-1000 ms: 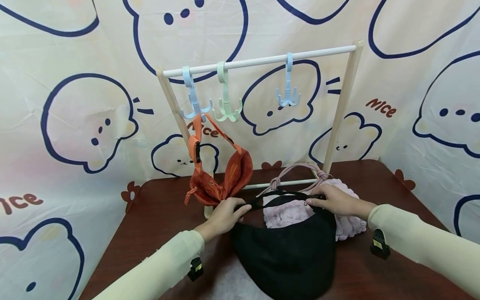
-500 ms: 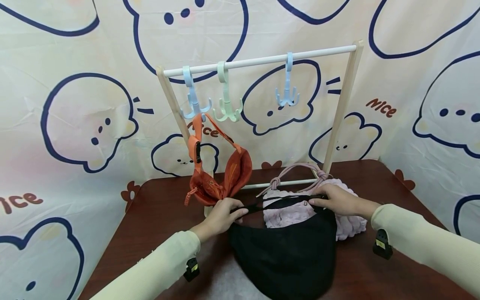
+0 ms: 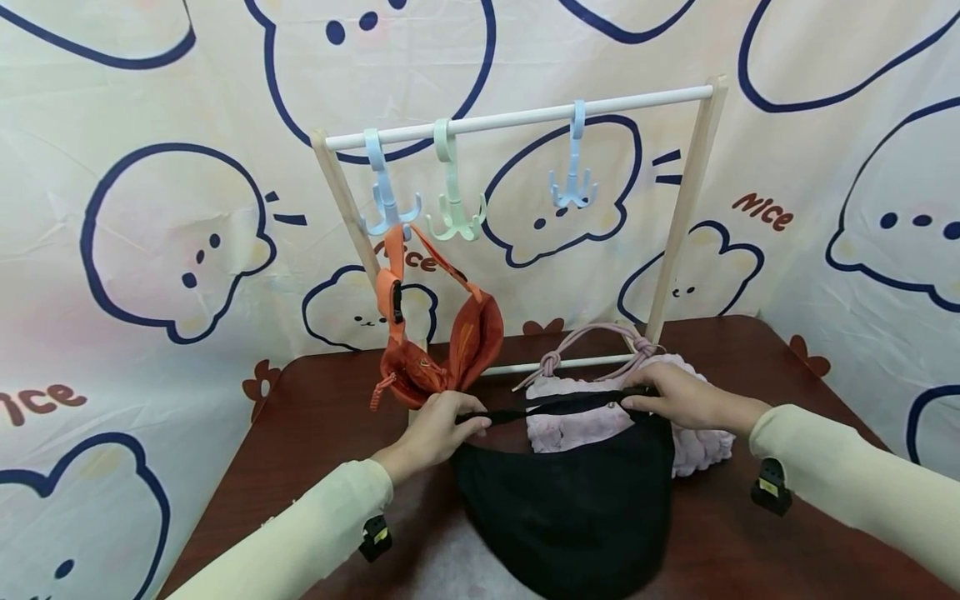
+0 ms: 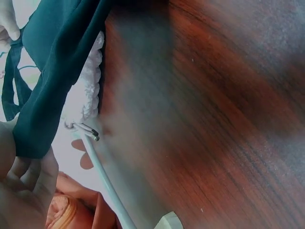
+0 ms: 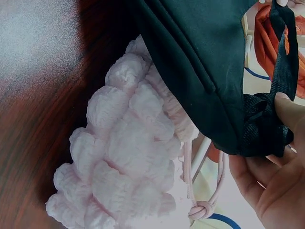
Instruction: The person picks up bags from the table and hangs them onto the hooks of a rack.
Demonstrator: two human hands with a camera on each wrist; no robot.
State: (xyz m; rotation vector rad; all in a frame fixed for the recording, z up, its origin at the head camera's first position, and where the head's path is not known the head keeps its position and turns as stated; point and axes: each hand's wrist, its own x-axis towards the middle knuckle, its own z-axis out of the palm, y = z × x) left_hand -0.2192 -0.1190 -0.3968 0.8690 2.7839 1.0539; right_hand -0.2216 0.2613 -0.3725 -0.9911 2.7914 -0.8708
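Observation:
A black cloth bag [image 3: 570,508] hangs between both hands, its lower part toward me and its strap [image 3: 555,406] stretched across the top. My left hand [image 3: 435,429] pinches the bag's left upper corner; in the left wrist view the fingers [image 4: 45,176] curl round the dark cloth. The right hand [image 3: 678,398] grips the strap end at the right corner, thumb over bunched webbing in the right wrist view. Behind the black bag lies a pale pink puffy bag [image 5: 128,143] with knotted cord handles [image 3: 592,333], partly covered. An orange bag [image 3: 442,350] hangs just beyond my left hand.
A rack with a white rail [image 3: 517,122] stands at the back of the brown table [image 3: 750,533]. From it hang a blue hook [image 3: 385,196] bearing the orange bag, a green hook [image 3: 454,196] and another blue hook [image 3: 574,167]. A patterned cloth backdrop surrounds the table.
My left hand has moved slightly left and the right hand slightly right. The strap between them has drawn straighter, and the bag's left corner has shifted left.

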